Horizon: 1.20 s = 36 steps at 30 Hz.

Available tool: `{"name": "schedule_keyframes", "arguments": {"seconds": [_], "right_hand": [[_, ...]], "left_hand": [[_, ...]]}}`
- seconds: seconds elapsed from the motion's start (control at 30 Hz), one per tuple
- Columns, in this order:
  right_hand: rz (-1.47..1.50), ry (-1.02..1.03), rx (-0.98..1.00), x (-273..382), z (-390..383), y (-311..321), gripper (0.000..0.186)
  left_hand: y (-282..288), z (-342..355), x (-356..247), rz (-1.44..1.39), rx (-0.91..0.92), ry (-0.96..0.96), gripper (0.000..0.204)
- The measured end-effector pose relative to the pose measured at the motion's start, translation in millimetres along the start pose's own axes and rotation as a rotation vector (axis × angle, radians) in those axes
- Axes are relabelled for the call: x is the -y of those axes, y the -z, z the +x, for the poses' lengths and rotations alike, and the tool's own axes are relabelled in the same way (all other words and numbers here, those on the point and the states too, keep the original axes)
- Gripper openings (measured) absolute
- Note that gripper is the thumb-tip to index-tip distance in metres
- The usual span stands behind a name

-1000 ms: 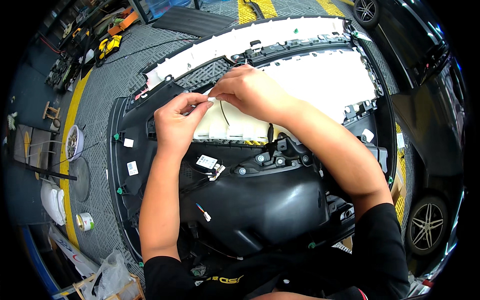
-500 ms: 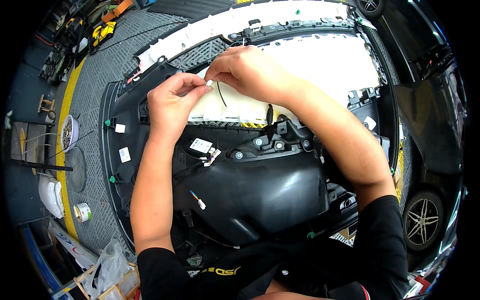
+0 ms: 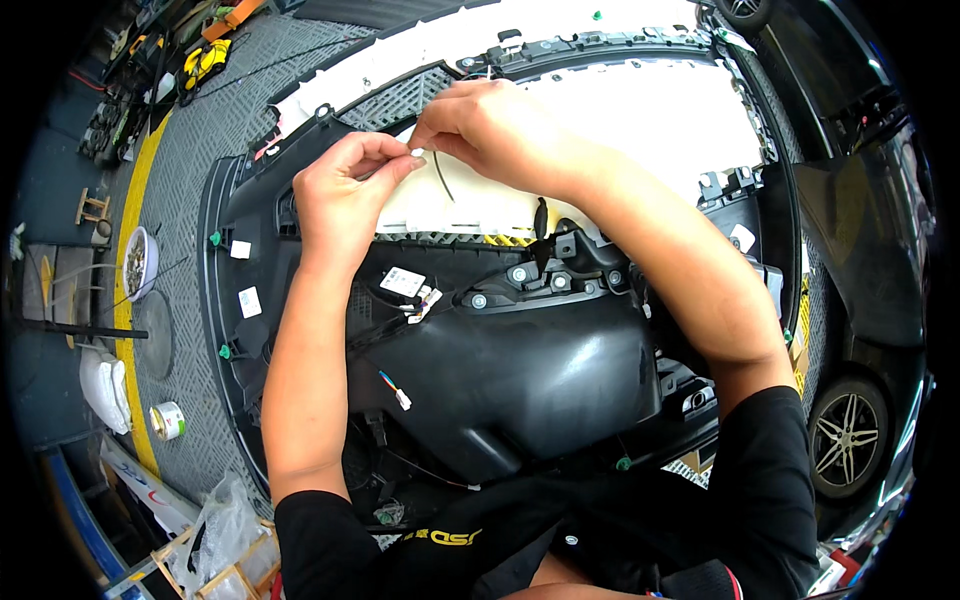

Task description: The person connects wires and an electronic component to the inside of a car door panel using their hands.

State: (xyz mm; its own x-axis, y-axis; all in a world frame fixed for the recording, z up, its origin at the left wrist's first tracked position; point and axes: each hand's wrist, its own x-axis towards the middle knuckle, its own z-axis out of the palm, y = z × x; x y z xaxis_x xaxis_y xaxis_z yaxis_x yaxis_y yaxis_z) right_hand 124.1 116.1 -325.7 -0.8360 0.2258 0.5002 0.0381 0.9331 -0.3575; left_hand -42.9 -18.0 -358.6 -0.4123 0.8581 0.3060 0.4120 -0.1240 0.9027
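My left hand (image 3: 348,190) pinches a small white piece (image 3: 417,153), perhaps a connector, between thumb and fingertips. My right hand (image 3: 492,132) meets it from the right, fingers curled and closed; what they hold is hidden behind them. A thin dark wire (image 3: 443,178) hangs below the right hand, over the white padding (image 3: 640,130). Both hands are above a large black car door panel (image 3: 540,370) lying back side up. Nearer to me on the panel are a white plug with coloured wires (image 3: 402,399) and a bundle of pale connectors (image 3: 425,305) beside a white label (image 3: 402,281).
A dark car with a spoked wheel (image 3: 846,428) stands at the right. On the left floor are a white bowl of small parts (image 3: 140,265), a tin (image 3: 167,421) and a wooden crate with a plastic bag (image 3: 222,535). A yellow tool (image 3: 205,62) lies far left.
Both hands have risen slightly away from me with the small white piece still in the left pinch. The view has shifted a little; the panel stays in place.
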Motion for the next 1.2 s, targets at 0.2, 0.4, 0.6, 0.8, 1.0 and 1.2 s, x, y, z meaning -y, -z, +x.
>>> {"name": "schedule_keyframes", "arguments": {"seconds": [0.2, 0.4, 0.6, 0.8, 1.0, 1.2], "right_hand": [[-0.071, -0.114, -0.559, -15, 10, 28, 0.013], [0.038, -0.227, -0.117, -44, -6, 63, 0.025], [-0.069, 0.122, 0.2, 1, -7, 25, 0.04], [0.023, 0.054, 0.194, -8, -9, 7, 0.015], [0.114, -0.075, -0.011, 8, 4, 3, 0.011], [-0.074, -0.063, 0.129, 12, 0, 10, 0.02]], "left_hand": [[10, 9, 3, -0.029, -0.284, -0.101, 0.018], [28, 20, 19, 0.078, -0.389, -0.075, 0.036], [44, 22, 20, -0.125, -0.483, -0.064, 0.053], [102, 18, 10, -0.365, -0.787, -0.171, 0.035], [165, -29, -28, 0.027, -0.245, -0.123, 0.029], [150, -88, -85, 0.583, 0.427, -0.154, 0.022]]}}
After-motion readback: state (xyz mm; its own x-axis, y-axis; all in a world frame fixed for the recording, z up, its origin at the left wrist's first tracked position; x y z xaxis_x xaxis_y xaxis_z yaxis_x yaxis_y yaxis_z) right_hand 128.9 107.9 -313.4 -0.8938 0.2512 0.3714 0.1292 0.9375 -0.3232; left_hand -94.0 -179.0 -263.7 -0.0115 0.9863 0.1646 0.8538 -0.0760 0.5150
